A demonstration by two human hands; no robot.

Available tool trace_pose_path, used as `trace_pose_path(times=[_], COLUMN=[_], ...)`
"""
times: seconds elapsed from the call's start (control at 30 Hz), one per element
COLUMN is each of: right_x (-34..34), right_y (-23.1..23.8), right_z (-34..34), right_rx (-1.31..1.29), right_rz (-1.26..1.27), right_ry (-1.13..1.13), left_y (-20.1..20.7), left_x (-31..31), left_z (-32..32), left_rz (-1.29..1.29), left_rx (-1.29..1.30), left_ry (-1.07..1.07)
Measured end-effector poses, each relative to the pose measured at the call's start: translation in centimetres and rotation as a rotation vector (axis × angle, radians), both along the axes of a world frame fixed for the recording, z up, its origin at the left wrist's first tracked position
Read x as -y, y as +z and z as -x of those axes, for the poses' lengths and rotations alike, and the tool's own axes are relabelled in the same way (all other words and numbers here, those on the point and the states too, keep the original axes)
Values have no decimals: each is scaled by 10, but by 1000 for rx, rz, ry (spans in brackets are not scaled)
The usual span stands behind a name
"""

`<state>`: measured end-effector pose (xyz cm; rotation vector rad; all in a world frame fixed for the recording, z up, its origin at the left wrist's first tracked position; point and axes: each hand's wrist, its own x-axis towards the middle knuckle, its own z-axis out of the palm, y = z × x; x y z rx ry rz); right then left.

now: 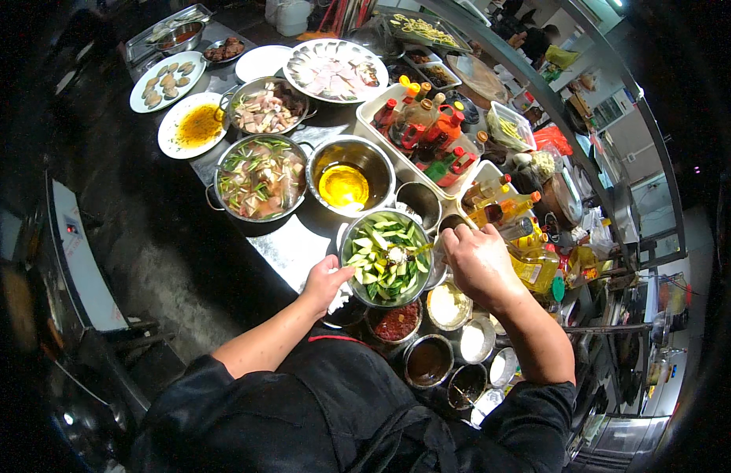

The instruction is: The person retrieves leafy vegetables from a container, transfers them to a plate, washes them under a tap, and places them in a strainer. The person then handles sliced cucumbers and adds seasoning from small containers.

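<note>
A round metal bowl (421,281) of cut green cucumber pieces (379,243) is in front of me, with a small whitish heap of seasoning (397,256) on top. My left hand (324,285) grips its left rim; something white and crumpled, perhaps a cloth, shows below those fingers. At the bowl's right side, my right hand (480,264) is closed on a slim-handled utensil (469,223). Its head is hard to make out beside the bowl's rim. Beyond the bowl is a metal pot (388,180) with yellow oil (344,188) in it.
Pots of mixed food (261,177) and cut meat (266,108) stand at the far left, near a plate of sliced fish (335,71). White bins (370,110) of bottles line the right. Close to me are containers of red paste (396,322), dark sauce (428,360) and white powder (474,340).
</note>
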<state>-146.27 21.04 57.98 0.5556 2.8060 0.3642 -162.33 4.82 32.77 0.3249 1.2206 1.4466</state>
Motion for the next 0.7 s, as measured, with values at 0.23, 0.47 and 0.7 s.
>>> trace_pose_path(times=[0.23, 0.47, 0.7], right_x=[3, -16, -108], right_y=[-7, -24, -87], right_z=[-14, -51, -70], right_rx=[-114, -704, -1517], right_rz=[6, 582, 1161], right_ry=[8, -191, -331], left_y=[0, 5, 5], left_x=[2, -12, -18], left_z=[3, -4, -10], left_rz=[-11, 54, 73], left_rx=[36, 107, 157], left_ry=[-7, -9, 0])
